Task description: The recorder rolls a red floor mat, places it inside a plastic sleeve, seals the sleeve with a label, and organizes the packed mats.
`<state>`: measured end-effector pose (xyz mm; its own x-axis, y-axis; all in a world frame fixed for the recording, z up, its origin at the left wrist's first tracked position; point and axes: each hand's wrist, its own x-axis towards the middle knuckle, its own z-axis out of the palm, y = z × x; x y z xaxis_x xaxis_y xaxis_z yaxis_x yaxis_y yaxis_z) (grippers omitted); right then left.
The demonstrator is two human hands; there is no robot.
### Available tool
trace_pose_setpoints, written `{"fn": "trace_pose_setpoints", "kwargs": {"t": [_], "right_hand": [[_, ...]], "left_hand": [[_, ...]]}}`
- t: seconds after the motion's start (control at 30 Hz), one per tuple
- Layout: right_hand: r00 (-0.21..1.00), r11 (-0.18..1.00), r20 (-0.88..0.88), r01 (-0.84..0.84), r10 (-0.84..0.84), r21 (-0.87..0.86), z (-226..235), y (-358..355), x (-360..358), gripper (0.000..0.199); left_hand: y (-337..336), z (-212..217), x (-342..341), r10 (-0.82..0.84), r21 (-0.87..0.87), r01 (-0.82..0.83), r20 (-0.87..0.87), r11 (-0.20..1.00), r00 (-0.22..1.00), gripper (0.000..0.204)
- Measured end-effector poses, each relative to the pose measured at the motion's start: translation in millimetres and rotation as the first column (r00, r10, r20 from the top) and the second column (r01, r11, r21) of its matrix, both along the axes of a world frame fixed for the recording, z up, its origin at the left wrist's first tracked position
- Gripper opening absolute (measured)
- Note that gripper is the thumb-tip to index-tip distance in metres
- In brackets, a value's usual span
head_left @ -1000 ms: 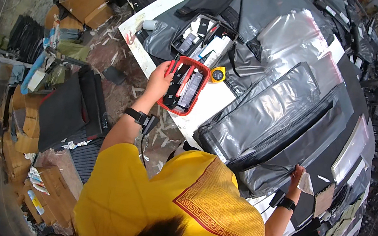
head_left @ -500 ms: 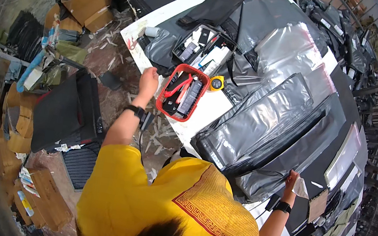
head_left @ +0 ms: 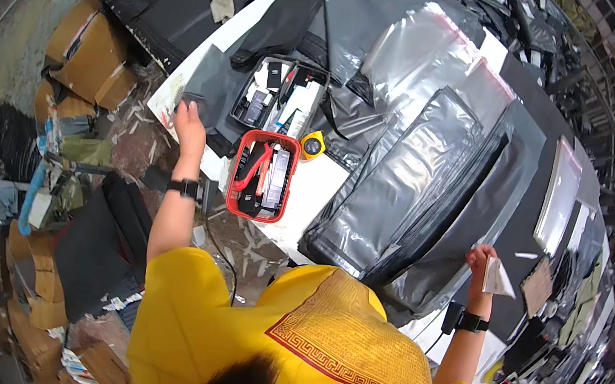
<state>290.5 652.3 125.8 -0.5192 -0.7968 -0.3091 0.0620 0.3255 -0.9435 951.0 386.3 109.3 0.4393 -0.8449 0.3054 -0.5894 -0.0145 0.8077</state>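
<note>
My left hand [head_left: 189, 131] reaches to the table's left edge. Its fingers are stretched out and apart, at the edge of a dark grey plastic sheet [head_left: 212, 86]; whether they touch it I cannot tell. Closed over the table's right part, my right hand [head_left: 482, 259] holds a small white piece of paper [head_left: 500, 279]. Between the hands lies a thick stack of grey plastic bags [head_left: 402, 198]. A red basket [head_left: 231, 200] with red-handled tools and dark packets stands at the front, with a yellow tape measure [head_left: 313, 145] beside it.
Behind the basket is a black divided tray [head_left: 237, 106] of small boxes and labels. Clear plastic bags [head_left: 415, 57] lie farther back, and a grey cloth [head_left: 221, 1] at the far left. Cardboard boxes [head_left: 78, 50] stand on the littered floor to the left.
My left hand has moved away from beside the red basket to the grey sheet at the table's left edge. The view has shifted; my right hand still holds the white paper.
</note>
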Motion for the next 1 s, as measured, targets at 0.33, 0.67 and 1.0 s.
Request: {"fn": "trace_pose_setpoints", "kwargs": {"t": [0.33, 0.67, 1.0], "right_hand": [[0.617, 0.858, 0.597, -0.366, 0.513, -0.36, 49, -36, 116, 0.084], [0.914, 0.98, 0.402, 0.034, 0.05, -0.198, 54, 47, 79, 0.054], [0.91, 0.994, 0.41, -0.013, 0.058, -0.11, 34, 81, 38, 0.071]], "left_hand": [[115, 50, -297, -0.504, -0.357, 0.615, -0.86, 0.703, 0.077, 0.045], [227, 59, -442, -0.383, -0.165, 0.948, -0.922, 0.272, -0.051, 0.03], [232, 50, -469, -0.89, 0.073, 0.996, -0.45, 0.052, 0.08, 0.042]]}}
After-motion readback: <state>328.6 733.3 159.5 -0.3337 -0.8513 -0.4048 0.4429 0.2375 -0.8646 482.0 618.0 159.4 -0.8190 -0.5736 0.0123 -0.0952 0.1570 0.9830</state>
